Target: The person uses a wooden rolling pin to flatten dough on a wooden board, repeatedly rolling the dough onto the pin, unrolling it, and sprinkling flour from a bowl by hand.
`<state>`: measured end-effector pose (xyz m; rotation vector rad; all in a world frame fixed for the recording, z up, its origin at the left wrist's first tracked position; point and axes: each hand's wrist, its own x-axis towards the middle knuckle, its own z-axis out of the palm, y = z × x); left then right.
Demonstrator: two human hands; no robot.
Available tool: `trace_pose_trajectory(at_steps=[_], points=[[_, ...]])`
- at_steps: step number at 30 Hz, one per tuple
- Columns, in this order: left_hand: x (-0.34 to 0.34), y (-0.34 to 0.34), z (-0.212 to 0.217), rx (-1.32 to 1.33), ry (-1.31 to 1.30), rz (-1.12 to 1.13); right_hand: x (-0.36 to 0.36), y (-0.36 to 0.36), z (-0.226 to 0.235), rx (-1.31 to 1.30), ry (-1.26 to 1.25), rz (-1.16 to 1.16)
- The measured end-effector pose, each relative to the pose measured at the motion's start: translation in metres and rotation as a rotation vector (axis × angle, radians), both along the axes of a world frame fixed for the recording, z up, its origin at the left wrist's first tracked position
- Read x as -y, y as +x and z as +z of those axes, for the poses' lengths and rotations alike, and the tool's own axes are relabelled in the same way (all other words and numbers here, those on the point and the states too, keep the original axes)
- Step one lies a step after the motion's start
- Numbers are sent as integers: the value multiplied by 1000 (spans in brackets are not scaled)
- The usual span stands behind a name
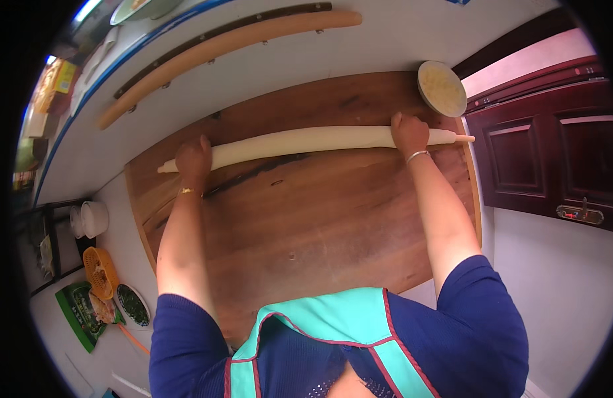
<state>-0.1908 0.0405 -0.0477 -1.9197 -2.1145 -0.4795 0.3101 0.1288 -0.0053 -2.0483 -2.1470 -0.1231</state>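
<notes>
A long sheet of pale dough (300, 140) is wound around a rolling pin (466, 138), whose bare wooden end sticks out at the right. This roll lies crosswise on the far part of a brown wooden board (306, 225). My left hand (194, 162) is closed over the roll near its left end, with a bracelet at the wrist. Toward the right end, my right hand (410, 134) is closed around it too, thumb side up. The undersides of both hands and the roll are hidden.
A bowl of pale flour-like powder (442, 89) sits at the board's far right corner. Beyond the board, a long wooden pole (233, 52) runs along the white surface. Dark red cabinet doors (545, 146) stand at right. An orange basket (101, 272) and green bag (81, 317) are at lower left.
</notes>
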Motion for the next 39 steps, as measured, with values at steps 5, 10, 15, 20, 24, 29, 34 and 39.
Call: trace_pose_trajectory(at_steps=[5, 10, 15, 20, 24, 29, 34, 39], points=[[41, 30, 13, 91, -168, 13, 64, 30, -6, -12, -66, -61], [238, 66, 21, 182, -300, 56, 254, 60, -8, -66, -125, -25], [381, 81, 21, 194, -326, 67, 391, 78, -4, -95, -252, -24], [269, 134, 45, 205, -317, 44, 297, 43, -33, -265, -57, 45], [300, 253, 24, 157, -57, -239, 373, -91, -21, -178, 63, 349], [223, 240, 31, 118, -33, -318, 291, -93, -23, -148, 227, 414], [238, 126, 29, 129, -374, 73, 266, 21, -4, -147, 12, 116], [244, 97, 13, 57, -286, 102, 264, 52, -22, -148, 59, 161]])
